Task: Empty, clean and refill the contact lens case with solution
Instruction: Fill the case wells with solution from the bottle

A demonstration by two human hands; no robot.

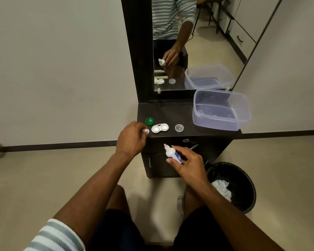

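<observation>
The contact lens case is laid flat on the dark worktop, near the front edge, with both little cups open and facing up. Its long side is set from left to right, so both cups can be reached from above. A green cap is placed just beside it on the left, and a clear cap is set near it on the right, likely kept close so they can be put back on.

The solution bottle is held in the right hand, with the fingers curled round it. It is held in front of the worktop, lower in the picture than the case. Its tip is pointed up and to the left, toward the case, and no drops can be seen.

A small white cap is pinched in the left hand, probably the bottle's own cap, kept out of the way.
</observation>
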